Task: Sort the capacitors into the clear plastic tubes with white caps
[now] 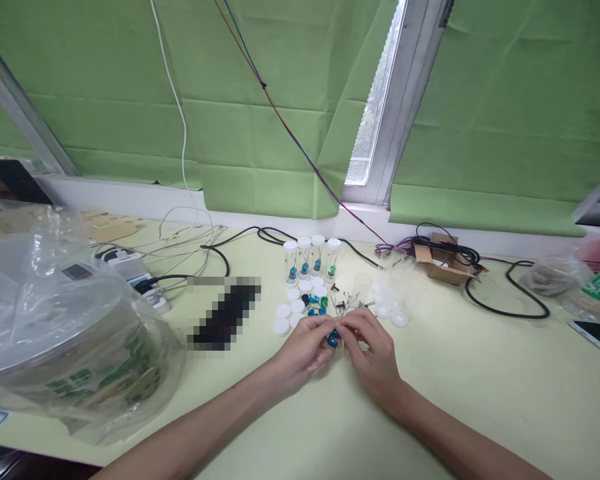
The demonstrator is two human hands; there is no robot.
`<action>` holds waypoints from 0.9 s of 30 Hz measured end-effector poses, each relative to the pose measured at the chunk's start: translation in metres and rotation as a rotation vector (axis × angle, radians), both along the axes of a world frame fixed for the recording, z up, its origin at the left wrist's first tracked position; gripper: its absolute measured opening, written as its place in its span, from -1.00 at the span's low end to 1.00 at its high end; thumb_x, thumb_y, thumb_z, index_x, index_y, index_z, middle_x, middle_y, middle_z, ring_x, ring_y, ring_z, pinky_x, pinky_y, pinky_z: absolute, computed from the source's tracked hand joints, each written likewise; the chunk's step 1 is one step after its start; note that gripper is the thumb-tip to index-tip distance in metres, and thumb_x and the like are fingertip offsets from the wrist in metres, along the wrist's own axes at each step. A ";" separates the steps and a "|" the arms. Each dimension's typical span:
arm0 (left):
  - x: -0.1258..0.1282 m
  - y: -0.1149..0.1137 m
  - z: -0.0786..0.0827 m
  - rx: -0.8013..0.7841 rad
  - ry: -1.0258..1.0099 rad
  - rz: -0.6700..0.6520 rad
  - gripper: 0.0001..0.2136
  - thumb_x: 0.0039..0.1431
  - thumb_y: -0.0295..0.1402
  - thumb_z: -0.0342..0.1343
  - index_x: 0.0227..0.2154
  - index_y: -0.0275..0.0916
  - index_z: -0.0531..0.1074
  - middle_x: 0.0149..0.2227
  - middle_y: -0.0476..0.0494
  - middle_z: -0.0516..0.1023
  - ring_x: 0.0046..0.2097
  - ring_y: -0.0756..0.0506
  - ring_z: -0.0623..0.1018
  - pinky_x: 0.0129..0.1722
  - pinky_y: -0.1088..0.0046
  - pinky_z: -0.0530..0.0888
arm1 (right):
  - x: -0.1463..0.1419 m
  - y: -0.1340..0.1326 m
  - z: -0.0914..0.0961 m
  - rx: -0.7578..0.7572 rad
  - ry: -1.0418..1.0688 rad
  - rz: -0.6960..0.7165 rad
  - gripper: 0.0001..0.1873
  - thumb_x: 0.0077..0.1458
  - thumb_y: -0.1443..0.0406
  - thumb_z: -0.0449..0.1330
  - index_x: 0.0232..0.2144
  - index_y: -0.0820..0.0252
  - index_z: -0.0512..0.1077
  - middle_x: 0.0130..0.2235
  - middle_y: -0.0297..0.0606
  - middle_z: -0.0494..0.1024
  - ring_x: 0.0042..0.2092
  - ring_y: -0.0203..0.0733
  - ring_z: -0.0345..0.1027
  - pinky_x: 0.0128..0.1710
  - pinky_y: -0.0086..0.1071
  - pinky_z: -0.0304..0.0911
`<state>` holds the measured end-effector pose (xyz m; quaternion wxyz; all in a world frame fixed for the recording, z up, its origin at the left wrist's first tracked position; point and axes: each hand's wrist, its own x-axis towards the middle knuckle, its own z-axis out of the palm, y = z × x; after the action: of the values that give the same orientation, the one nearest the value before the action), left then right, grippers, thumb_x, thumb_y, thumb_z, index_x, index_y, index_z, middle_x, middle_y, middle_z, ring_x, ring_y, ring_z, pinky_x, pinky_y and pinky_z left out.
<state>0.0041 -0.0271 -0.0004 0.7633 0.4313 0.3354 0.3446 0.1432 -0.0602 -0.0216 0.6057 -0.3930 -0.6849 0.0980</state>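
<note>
My left hand (307, 347) has its fingers closed around a small shiny blue part (334, 339), whose exact kind I cannot make out. Against it, my right hand (373, 343) meets the left in a pinch at the part's upper end; what lies between those fingertips is hidden. Just beyond the hands lie more small blue pieces (314, 311), a green one (324, 302) and several thin dark-ended stems (341, 305). White round caps (297, 306) are grouped to their left. Behind stand several clear capped tubes (304, 259) with blue or green parts inside.
Clear tubes and lids (397, 317) lie right of the loose parts. A large plastic-wrapped tub (105, 367) fills the left side. Farther back are a power strip (130, 267), black cables (270, 233) and an open cardboard box (447, 270). A phone (597, 339) rests far right.
</note>
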 end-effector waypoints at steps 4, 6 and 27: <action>-0.001 0.001 -0.001 0.008 -0.006 -0.013 -0.75 0.07 -0.18 0.22 -0.47 -0.30 0.41 -0.58 0.08 0.38 -0.77 0.20 0.15 -0.79 0.62 -0.10 | 0.000 0.000 -0.001 -0.004 -0.001 -0.004 -0.83 0.24 0.42 0.07 -0.28 0.16 0.46 -0.31 -0.21 0.41 -0.30 -0.21 0.37 -0.40 -0.38 0.39; -0.001 0.001 -0.001 0.015 -0.007 -0.017 -0.74 0.08 -0.18 0.22 -0.46 -0.30 0.42 -0.56 0.06 0.40 -0.77 0.21 0.15 -0.79 0.62 -0.10 | 0.000 -0.001 -0.001 -0.007 -0.003 -0.006 -0.82 0.25 0.42 0.06 -0.28 0.16 0.46 -0.31 -0.21 0.42 -0.30 -0.21 0.37 -0.39 -0.38 0.38; -0.015 0.018 0.017 0.158 0.029 0.104 -0.71 0.10 -0.17 0.21 -0.51 -0.32 0.37 -0.58 0.05 0.39 -0.77 0.21 0.13 -0.78 0.62 -0.08 | 0.006 0.007 -0.011 -0.162 -0.532 -0.085 -0.76 0.26 0.46 0.02 -0.26 0.19 0.48 -0.28 -0.18 0.43 -0.26 -0.16 0.34 -0.28 -0.33 0.30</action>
<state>-0.0105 -0.0089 0.0167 0.7030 0.4773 0.3400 0.4031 0.1496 -0.0528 -0.0324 0.3749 -0.4802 -0.7927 0.0205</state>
